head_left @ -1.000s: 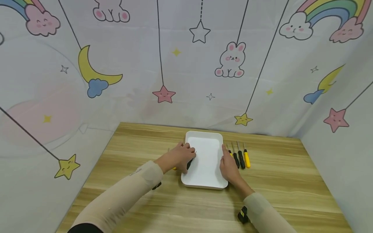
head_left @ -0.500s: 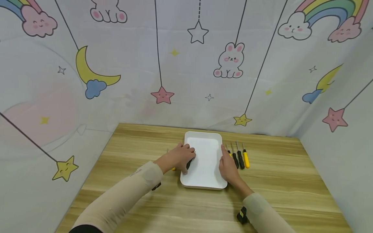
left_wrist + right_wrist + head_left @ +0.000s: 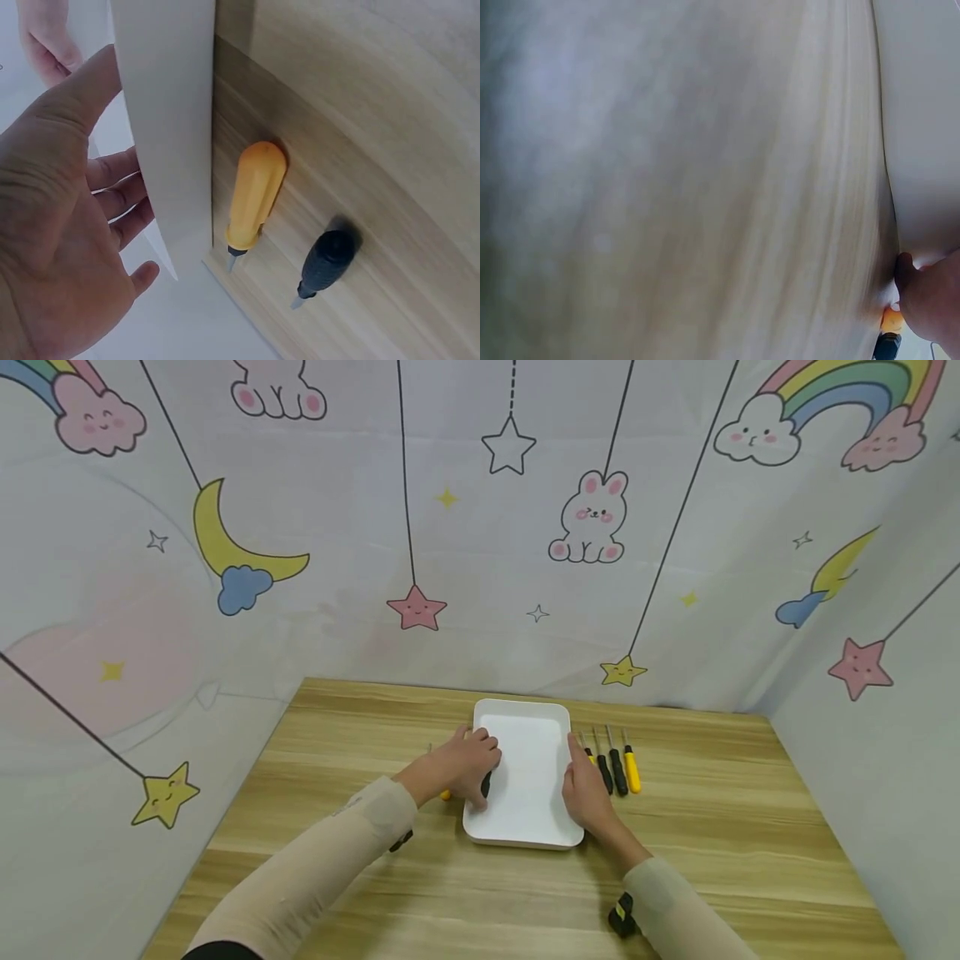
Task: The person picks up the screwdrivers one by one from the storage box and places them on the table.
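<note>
A white tray [image 3: 528,817] lies on the wooden table. My left hand [image 3: 459,764] reaches over its left rim, fingers curled around a black screwdriver [image 3: 486,785]. Only a dark bit of its handle shows between thumb and fingers. In the left wrist view, the thumb and fingers of that hand pass behind the tray wall [image 3: 169,135], and the held screwdriver is hidden. My right hand [image 3: 587,792] grips the tray's right side, one finger stretched along the rim. The right wrist view catches just part of this hand [image 3: 934,300] against the tray's outer wall [image 3: 922,127].
Several screwdrivers [image 3: 617,770] with black or yellow handles lie side by side right of the tray. Left of it lie a yellow-handled screwdriver [image 3: 256,195] and a black-handled one [image 3: 326,261]. A patterned curtain [image 3: 360,527] hangs behind the table.
The dark handle under my left fingers has turned slightly and shows a narrower strip. Both hands stay at the tray. The head view has shifted a little.
</note>
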Action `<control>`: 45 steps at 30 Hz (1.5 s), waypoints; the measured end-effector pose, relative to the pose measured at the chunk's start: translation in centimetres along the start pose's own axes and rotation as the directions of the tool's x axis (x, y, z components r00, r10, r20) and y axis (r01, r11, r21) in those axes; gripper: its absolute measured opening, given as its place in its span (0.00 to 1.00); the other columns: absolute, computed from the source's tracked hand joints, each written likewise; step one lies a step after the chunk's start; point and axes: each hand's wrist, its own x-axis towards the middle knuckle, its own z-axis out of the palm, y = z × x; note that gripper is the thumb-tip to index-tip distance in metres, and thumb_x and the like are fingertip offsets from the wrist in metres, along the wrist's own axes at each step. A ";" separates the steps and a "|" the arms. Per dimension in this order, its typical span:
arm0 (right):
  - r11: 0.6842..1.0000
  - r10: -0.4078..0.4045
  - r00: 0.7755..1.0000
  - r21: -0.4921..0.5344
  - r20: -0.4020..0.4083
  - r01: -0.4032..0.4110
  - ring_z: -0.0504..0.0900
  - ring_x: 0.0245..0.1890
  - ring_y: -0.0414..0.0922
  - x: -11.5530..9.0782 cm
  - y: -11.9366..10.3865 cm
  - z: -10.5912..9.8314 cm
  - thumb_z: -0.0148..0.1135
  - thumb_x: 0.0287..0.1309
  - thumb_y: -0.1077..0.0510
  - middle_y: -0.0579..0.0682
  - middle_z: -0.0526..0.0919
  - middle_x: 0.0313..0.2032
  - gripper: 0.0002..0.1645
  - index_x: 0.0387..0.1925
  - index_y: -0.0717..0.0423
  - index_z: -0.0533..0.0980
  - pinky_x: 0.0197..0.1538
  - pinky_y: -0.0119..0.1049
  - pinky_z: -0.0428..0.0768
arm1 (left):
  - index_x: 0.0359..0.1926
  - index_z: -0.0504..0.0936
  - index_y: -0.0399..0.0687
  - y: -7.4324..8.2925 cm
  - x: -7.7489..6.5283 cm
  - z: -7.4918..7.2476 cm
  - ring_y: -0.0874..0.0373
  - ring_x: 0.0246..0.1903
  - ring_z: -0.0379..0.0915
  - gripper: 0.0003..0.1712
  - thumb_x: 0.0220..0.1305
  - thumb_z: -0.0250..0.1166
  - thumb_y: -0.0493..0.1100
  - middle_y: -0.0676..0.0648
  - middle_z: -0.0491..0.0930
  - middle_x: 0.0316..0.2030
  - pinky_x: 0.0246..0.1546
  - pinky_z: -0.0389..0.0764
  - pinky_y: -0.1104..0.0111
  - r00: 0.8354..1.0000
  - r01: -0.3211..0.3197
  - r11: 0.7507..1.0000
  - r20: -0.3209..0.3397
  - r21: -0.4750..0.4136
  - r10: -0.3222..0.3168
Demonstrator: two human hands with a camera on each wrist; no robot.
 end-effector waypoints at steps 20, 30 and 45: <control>1.000 0.018 1.000 0.004 0.020 -0.018 0.65 0.76 0.64 0.1 -0.2 -0.1 0.42 0.79 0.67 0.67 0.61 0.78 0.35 0.82 0.69 0.52 0.75 0.60 0.65 | 0.61 0.81 0.47 -1.5 -0.9 -2.7 0.47 0.63 0.65 0.41 0.57 0.76 0.69 0.47 0.75 0.58 0.71 0.65 0.45 0.994 0.015 0.995 -0.106 -0.097 -0.025; 1.000 0.016 1.000 0.001 0.026 -0.016 0.66 0.75 0.65 -0.1 -0.4 0.0 0.42 0.79 0.68 0.68 0.61 0.78 0.35 0.81 0.70 0.52 0.75 0.61 0.65 | 0.59 0.79 0.44 -2.4 -2.0 -3.5 0.46 0.60 0.66 0.40 0.56 0.78 0.66 0.45 0.75 0.56 0.64 0.70 0.47 0.985 -0.005 0.992 -0.170 -0.129 -0.017; 1.000 0.005 1.000 0.010 -0.002 -0.005 0.66 0.75 0.66 -0.2 -0.2 0.1 0.43 0.78 0.69 0.69 0.62 0.77 0.34 0.81 0.71 0.53 0.74 0.62 0.65 | 0.60 0.77 0.45 -6.2 -4.5 -3.7 0.45 0.64 0.65 0.40 0.58 0.77 0.65 0.44 0.74 0.61 0.68 0.68 0.45 0.974 0.064 0.982 -0.204 -0.176 -0.100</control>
